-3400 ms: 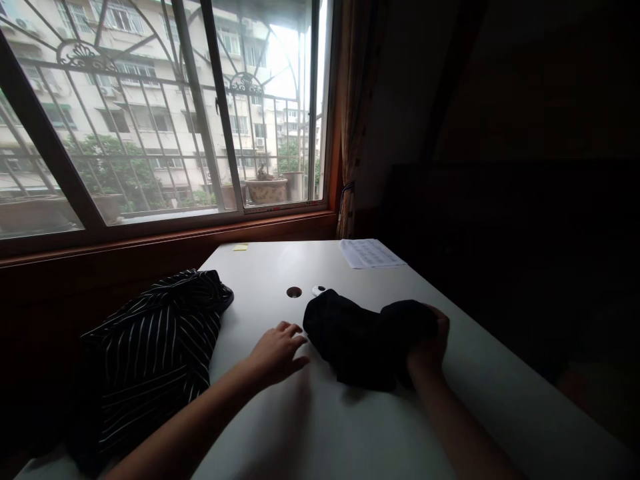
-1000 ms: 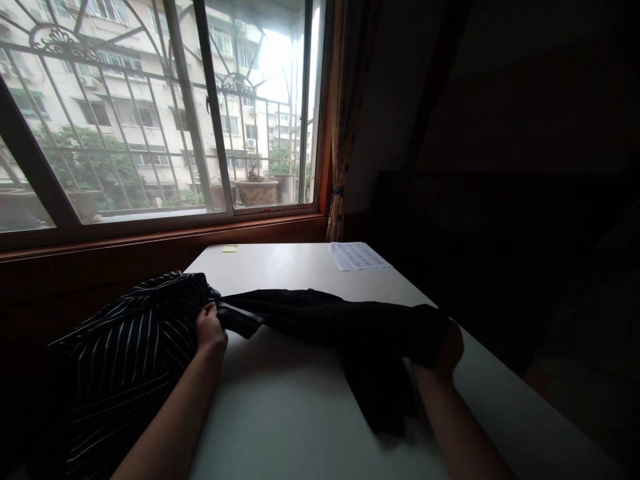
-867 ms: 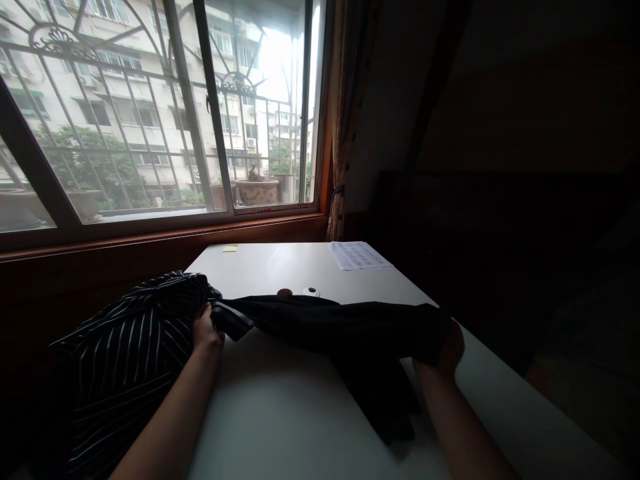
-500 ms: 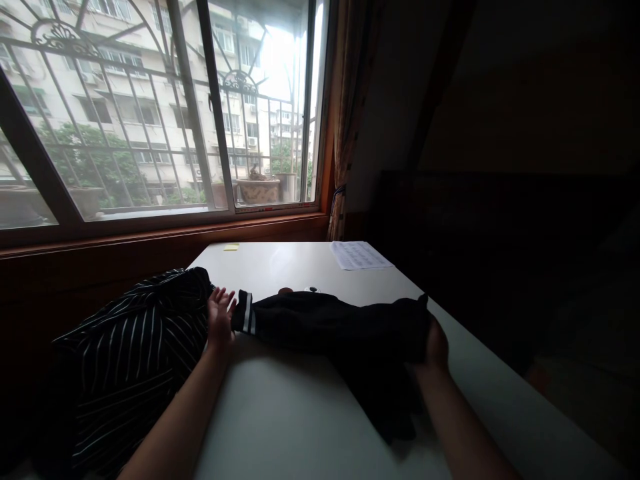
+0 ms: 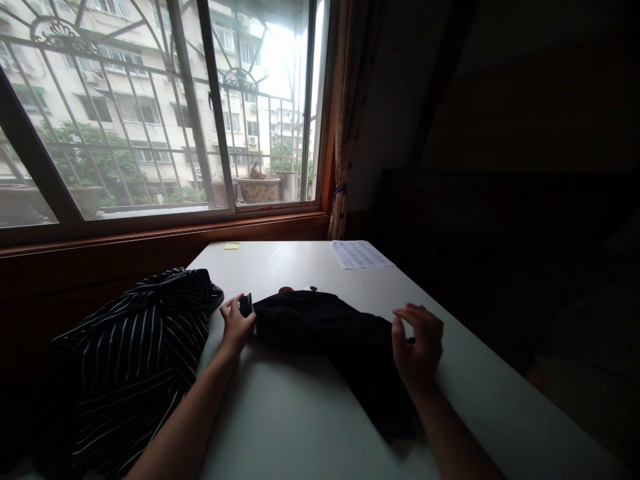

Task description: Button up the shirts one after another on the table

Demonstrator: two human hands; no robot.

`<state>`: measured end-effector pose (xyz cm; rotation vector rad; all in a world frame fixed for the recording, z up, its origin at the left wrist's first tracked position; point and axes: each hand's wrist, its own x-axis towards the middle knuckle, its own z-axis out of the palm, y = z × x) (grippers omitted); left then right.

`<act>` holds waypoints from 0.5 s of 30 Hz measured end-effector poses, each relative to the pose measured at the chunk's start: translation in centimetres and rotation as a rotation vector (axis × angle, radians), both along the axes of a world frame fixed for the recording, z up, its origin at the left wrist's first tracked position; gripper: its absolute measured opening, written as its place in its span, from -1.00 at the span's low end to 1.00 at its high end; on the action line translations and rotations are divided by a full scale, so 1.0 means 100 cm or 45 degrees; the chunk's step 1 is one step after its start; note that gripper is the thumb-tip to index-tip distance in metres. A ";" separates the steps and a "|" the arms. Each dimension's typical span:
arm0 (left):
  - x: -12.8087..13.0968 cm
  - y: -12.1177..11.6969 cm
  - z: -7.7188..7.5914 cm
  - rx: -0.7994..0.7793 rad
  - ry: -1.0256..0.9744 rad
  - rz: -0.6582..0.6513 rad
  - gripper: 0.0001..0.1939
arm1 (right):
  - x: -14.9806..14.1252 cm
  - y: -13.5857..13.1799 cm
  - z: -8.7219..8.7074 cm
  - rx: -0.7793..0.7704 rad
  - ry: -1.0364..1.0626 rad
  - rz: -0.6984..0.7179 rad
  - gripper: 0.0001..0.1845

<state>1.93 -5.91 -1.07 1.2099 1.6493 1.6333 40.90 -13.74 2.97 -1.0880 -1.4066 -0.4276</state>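
A black garment (image 5: 310,323) with a white-striped band at its left end lies folded across the white table (image 5: 265,400). One part of it slants down toward me on the right. My left hand (image 5: 239,323) pinches the banded end between thumb and fingers. Over the garment's right end is my right hand (image 5: 417,343), its fingers curved and apart from the thumb, with nothing seen between them. Whether that hand touches the cloth I cannot tell.
To the left lies a black cloth with white stripes (image 5: 140,347), bunched up. Printed sheets (image 5: 361,255) and a yellow note (image 5: 231,246) rest at the table's far side. A brown round thing (image 5: 285,290) and a white round thing (image 5: 313,289) peek out behind the garment.
My left hand has moved right and closed on the banded end. The right hand has let go of the garment's right end, which has dropped, and moved slightly left.
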 end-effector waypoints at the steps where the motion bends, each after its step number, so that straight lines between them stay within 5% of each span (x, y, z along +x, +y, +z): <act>1: 0.001 -0.001 0.001 -0.009 -0.038 -0.005 -0.35 | -0.008 -0.004 0.000 -0.005 -0.101 0.091 -0.81; 8: 0.025 -0.017 0.035 0.068 -0.412 -0.265 -0.43 | -0.076 -0.020 -0.005 -0.429 -0.602 0.768 -0.52; 13: 0.074 -0.051 0.065 0.212 -0.559 -0.512 -0.46 | -0.113 -0.014 -0.024 -0.617 -0.569 0.849 -0.10; 15: 0.097 -0.072 0.069 0.314 -0.658 -0.729 -0.48 | -0.121 -0.013 -0.031 -0.671 -0.435 0.836 0.03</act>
